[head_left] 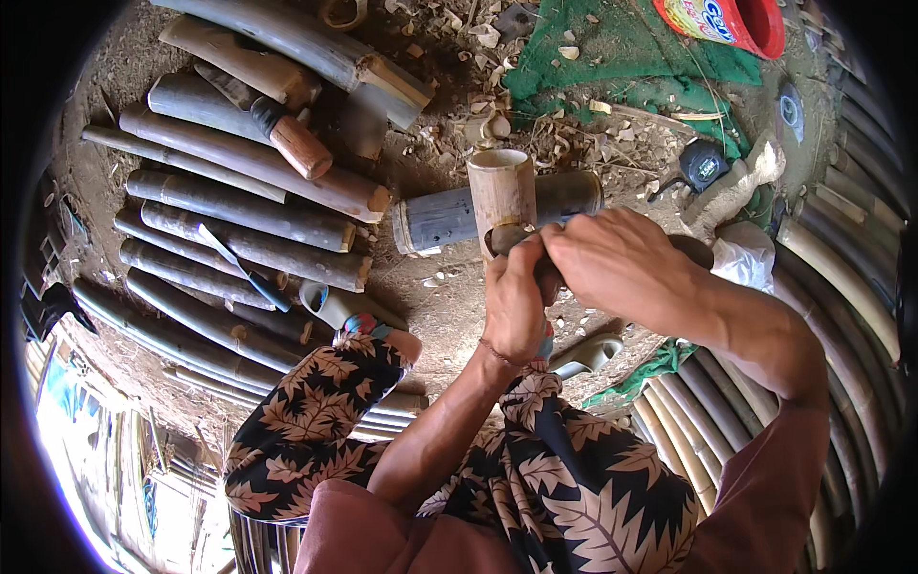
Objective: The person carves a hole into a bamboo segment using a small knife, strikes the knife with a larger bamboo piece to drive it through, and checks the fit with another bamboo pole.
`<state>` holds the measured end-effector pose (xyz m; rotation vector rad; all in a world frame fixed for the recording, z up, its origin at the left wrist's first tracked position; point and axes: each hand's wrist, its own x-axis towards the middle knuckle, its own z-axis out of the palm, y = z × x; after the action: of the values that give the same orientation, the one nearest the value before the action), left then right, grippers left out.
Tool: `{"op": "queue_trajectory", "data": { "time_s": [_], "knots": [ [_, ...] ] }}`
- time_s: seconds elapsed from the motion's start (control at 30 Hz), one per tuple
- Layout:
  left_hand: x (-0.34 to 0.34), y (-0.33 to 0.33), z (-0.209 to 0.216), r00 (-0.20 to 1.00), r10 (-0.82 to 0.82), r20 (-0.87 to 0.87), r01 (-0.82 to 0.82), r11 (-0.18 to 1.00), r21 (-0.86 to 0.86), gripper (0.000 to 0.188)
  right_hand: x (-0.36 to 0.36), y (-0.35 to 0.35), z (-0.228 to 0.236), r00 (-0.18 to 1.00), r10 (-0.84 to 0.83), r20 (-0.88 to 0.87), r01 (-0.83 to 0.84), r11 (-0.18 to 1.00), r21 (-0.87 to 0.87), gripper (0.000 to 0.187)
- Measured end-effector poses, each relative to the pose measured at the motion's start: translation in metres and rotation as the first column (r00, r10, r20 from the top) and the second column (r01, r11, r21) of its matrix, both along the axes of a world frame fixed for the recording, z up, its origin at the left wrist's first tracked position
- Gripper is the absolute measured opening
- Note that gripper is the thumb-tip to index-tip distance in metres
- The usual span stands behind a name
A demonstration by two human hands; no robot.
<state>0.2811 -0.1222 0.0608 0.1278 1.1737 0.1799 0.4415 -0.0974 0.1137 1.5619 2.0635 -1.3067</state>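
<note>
Your left grip [514, 301] is closed around the near end of the pale tube [504, 191], nearer it than your right grip [617, 263], which is curled around a dark tool [696, 252] right of the tube. The tube's long axis points away from you, crossing a dark log [435, 222] on the dirt floor [445, 335]; poles [239, 208] lie left of it.

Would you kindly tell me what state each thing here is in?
Pale bamboo tube, far end open
Dark bamboo piece, lying beneath it
Left hand, closed on the tube
Right hand, closed
Knife, lying with blade bare
Red container, open
Plastic bag, crumpled
Green netting, spread, littered with chips
</note>
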Motion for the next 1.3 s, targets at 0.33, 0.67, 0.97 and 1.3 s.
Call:
{"op": "queue_trajectory", "data": {
  "time_s": [0.33,0.67,0.97,1.3],
  "knots": [
    [-0.004,-0.013,-0.003,0.609,0.616,0.500,-0.525,0.785,-0.328,0.041,-0.033,0.062,-0.033,0.907,0.421,0.002,-0.421,0.906,0.042,0.009],
    [-0.002,-0.074,0.046,0.976,0.127,0.176,-0.070,0.952,-0.297,0.051,0.006,-0.100,0.000,0.979,-0.153,-0.135,0.123,0.970,-0.208,0.060],
    [0.013,-0.071,-0.005,0.896,0.390,0.213,-0.297,0.882,-0.366,0.057,-0.005,-0.046,0.018,0.971,0.183,0.155,-0.154,0.971,-0.184,0.044],
    [-0.001,-0.063,0.003,0.977,0.214,-0.006,-0.208,0.939,-0.273,0.042,-0.005,-0.047,-0.002,0.989,-0.130,-0.077,0.085,0.901,-0.425,0.035]
  ]
}}
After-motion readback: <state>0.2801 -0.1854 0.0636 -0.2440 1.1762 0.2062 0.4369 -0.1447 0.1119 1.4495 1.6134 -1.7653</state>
